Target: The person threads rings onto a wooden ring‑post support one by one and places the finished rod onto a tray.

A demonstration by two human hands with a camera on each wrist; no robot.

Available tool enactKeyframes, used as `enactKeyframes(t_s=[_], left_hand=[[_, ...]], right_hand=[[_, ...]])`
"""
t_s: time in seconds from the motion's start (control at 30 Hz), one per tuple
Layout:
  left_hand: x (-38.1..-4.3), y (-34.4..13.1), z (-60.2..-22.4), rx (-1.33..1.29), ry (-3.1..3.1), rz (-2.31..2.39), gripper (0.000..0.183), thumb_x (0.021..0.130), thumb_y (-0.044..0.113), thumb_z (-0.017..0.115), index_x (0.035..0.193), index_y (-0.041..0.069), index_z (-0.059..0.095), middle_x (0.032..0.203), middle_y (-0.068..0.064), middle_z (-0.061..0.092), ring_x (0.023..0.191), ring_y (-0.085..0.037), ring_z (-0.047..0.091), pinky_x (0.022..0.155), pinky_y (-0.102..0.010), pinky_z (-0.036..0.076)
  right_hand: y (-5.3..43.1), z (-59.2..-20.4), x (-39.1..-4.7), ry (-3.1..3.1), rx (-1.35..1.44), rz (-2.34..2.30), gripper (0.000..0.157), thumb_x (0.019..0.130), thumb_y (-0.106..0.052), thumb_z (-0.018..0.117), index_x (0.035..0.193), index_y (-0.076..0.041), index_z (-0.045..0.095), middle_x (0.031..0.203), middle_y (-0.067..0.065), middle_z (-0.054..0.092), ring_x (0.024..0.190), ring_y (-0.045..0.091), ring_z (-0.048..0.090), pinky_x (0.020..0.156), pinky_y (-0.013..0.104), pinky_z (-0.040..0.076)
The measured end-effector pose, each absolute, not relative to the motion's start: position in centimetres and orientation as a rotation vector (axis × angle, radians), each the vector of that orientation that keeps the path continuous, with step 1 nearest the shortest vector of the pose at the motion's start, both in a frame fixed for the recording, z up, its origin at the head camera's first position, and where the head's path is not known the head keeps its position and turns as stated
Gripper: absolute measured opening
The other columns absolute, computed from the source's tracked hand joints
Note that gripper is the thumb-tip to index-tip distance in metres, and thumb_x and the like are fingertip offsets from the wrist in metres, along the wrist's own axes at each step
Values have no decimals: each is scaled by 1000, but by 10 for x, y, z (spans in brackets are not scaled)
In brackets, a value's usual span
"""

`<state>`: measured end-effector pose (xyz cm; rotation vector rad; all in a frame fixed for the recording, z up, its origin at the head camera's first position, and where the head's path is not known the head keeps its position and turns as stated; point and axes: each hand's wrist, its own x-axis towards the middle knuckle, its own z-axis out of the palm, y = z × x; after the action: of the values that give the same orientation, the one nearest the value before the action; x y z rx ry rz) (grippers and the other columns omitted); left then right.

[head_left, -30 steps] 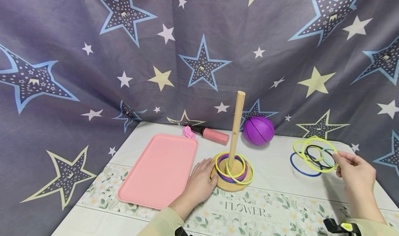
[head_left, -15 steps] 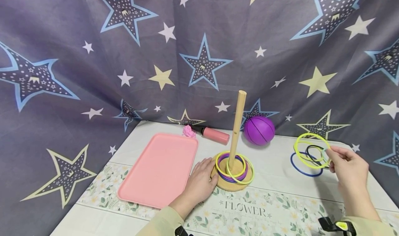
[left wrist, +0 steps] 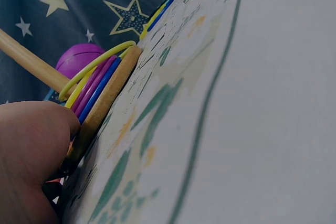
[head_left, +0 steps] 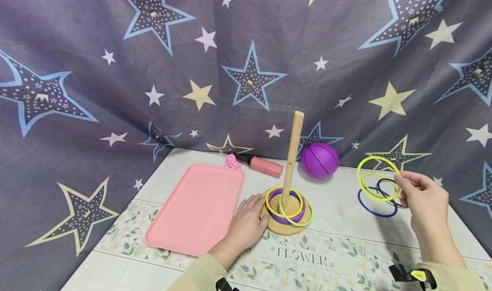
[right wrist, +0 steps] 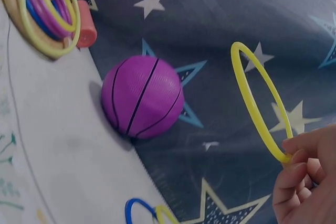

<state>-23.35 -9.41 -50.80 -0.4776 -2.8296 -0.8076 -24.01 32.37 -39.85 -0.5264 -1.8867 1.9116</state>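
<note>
In the head view, my right hand pinches a bright yellow ring between thumb and fingers, raised and tilted above the table's right side. Behind and below it lie a blue ring, a black ring and a yellow-green ring. My left hand rests at the left edge of a round wooden base, its fingers fairly straight. From that base rises a wooden peg. Several rings encircle the peg's foot, among them a blue ring, with a yellow-green one leaning on top.
A pink tray lies left of the base. Behind it are a crumpled pink item and a pink hand pump. The purple ball sits at the table's back edge, before a starry curtain.
My right hand has moved left and slightly up, carrying the yellow ring away from the loose rings. The left hand has stayed at the wooden base.
</note>
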Motion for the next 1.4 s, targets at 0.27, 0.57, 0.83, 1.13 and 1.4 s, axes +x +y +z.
enactKeyframes(t_s=[0.27,0.57,0.83,1.13,1.4], left_hand=[[-235,-94,-506,-488,-2825,-810,56,110,25,63,159,-1,55,167,-24,49,159,-42,40,134,-56,25],[-236,-93,-507,-494,-2819,-818,56,110,25,63,159,-2,55,166,-24,49,159,-42,40,134,-57,25],[-235,-94,-508,-495,-2808,-825,56,110,23,63,159,-2,55,166,-25,49,159,-42,40,134,-57,25],[-235,-96,-512,-503,-2785,-826,55,109,23,64,158,-2,56,164,-26,51,157,-44,42,133,-58,27],[-235,-96,-511,-511,-2779,-840,56,108,22,64,157,-4,56,163,-27,51,156,-45,43,133,-59,27]], right_hand=[[309,-371,-238,-1872,-385,1940,11,98,-15,86,107,-17,81,81,-5,67,59,11,54,45,23,47],[291,-333,-235,-1986,-223,1885,19,99,-22,87,116,-17,80,83,-5,65,65,13,52,51,20,48],[274,-302,-233,-1946,-7,1956,15,98,-18,87,113,-14,82,76,-1,63,63,15,49,49,22,43],[249,-270,-240,-1928,184,1975,14,99,-14,86,112,-10,82,75,-1,61,61,15,47,47,22,40],[223,-252,-251,-1955,244,1947,11,98,-14,87,108,-11,84,74,-3,62,60,14,47,48,22,39]])
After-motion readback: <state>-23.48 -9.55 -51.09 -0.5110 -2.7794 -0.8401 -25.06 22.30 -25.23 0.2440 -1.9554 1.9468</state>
